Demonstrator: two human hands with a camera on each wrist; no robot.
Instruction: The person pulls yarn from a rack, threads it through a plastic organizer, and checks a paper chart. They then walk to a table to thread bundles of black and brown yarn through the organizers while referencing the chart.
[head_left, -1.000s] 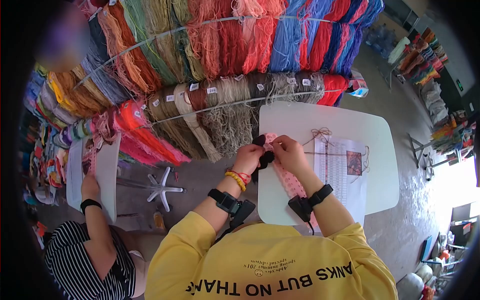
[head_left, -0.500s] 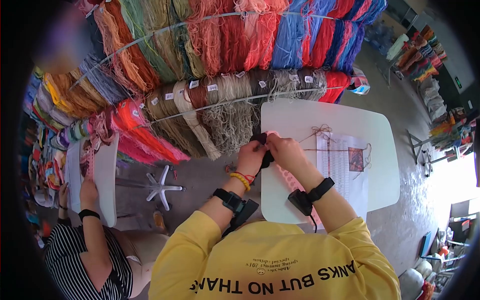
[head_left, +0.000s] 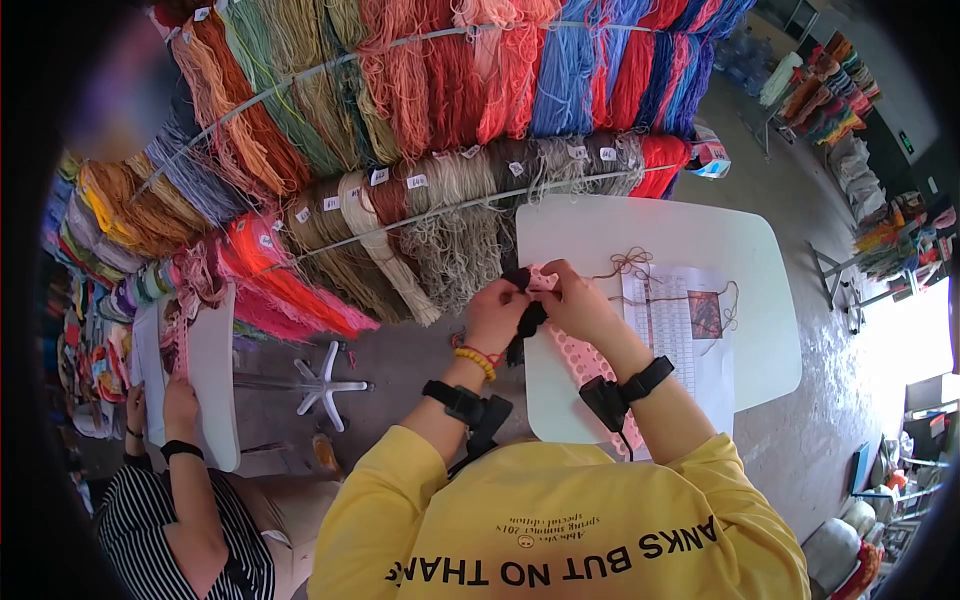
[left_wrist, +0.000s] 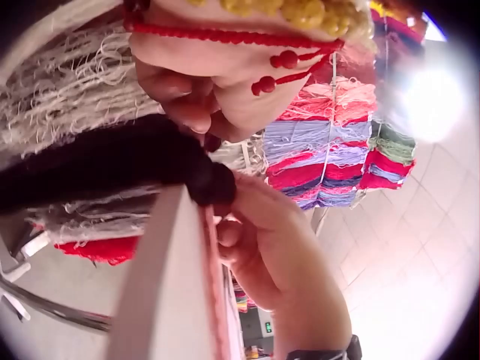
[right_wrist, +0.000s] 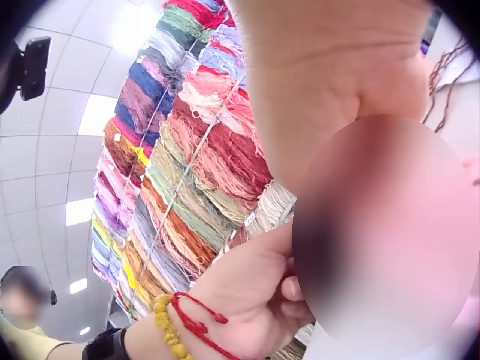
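Note:
At the table's left edge both hands work close together on a pink strip with rows of holes [head_left: 585, 365] and a bundle of black yarn [head_left: 533, 320]. My left hand [head_left: 495, 318] grips the black yarn, fingers curled. The yarn hangs past the edge; in the left wrist view the black yarn [left_wrist: 90, 161] runs left from a bunched end at the fingertips. My right hand [head_left: 583, 305] pinches the strip's far end beside that bunch. A blurred oval hides the fingertips' work in the right wrist view, where the left hand [right_wrist: 247, 307] reaches in from below.
A printed sheet [head_left: 680, 355] with brown cord [head_left: 632, 262] lies right on the white table [head_left: 750, 250]. Racks of coloured yarn hanks [head_left: 430, 190] hang just beyond. To the left, another person [head_left: 185, 500] stands at a second white table [head_left: 212, 370].
Both hands stay at the strip's far end, the right fingers shifting slightly against the left. The view has tilted a little. The other person's second hand has come into view.

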